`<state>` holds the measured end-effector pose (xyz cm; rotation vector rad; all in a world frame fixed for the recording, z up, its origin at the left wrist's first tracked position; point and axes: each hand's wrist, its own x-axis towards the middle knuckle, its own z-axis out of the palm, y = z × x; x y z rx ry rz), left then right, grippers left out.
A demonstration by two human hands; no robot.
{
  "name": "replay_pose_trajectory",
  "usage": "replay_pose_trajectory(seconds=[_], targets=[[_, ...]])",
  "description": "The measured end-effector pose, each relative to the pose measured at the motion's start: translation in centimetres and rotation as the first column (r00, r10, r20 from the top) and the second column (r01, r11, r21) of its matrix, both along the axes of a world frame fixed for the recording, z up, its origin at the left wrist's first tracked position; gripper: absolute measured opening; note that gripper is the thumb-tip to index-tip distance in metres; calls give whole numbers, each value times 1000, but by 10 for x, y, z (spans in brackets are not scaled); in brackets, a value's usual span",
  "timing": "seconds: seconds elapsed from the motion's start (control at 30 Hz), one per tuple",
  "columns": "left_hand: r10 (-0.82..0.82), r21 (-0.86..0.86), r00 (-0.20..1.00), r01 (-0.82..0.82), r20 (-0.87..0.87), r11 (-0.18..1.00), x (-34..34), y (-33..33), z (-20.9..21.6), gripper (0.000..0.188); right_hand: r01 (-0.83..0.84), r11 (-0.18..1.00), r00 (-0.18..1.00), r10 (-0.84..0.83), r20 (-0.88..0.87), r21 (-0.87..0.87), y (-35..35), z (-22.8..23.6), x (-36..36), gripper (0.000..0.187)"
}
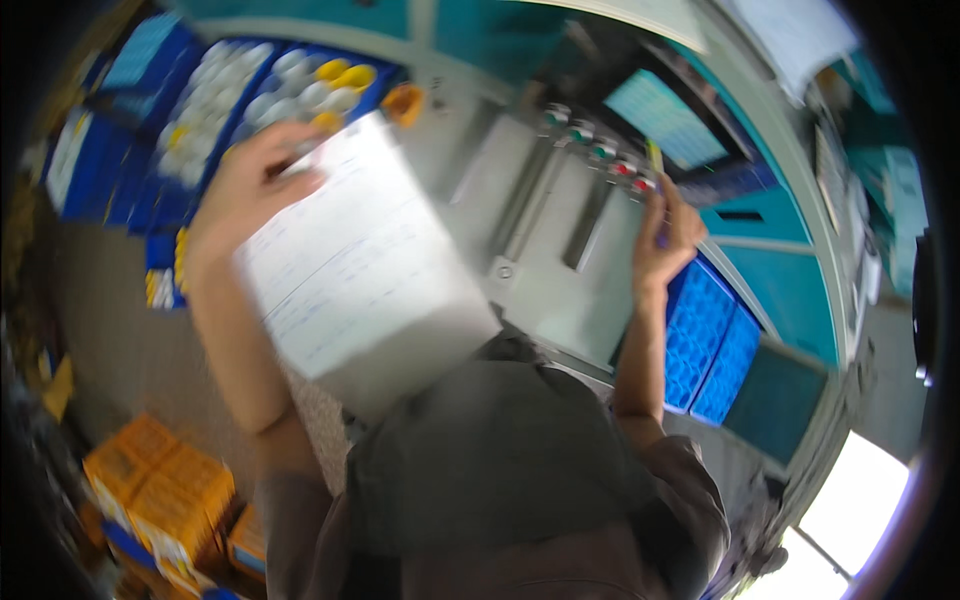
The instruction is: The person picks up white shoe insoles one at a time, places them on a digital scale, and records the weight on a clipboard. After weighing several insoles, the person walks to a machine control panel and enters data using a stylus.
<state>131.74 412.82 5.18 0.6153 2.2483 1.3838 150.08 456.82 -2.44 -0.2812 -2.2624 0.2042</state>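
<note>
My left hand [265, 185] grips the upper left edge of a white sheet of paper [375, 240] with handwritten lines, its fingers blurred by motion. The sheet hangs tilted in front of my body, and its lower part lies in shadow. My right hand [670, 228] is closed around a slim pen [663, 236], purple at its lower end; a yellow-green tip stands out above the fingers. This hand is beside a row of green and red push buttons [622, 170] on a machine panel, under a lit screen [667, 118]. Whether it touches a button, I cannot tell.
Blue bins [262, 82] with white and yellow round parts stand at the upper left. Orange-yellow boxes [160, 485] are stacked at the lower left. Blue trays [700, 335] lie right of my right forearm. Teal panels [780, 285] and a pale frame border the machine.
</note>
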Motion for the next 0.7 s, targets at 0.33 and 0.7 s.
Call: replay_pose_trajectory(seconds=[0.33, 0.7], targets=[[103, -4, 983, -104, 149, 995, 8, 10, 11, 44, 136, 990, 983, -132, -130, 26, 18, 15, 8, 27], [116, 3, 987, -117, 109, 993, 8, 11, 10, 43, 234, 971, 965, -227, -133, 38, 34, 16, 8, 23]])
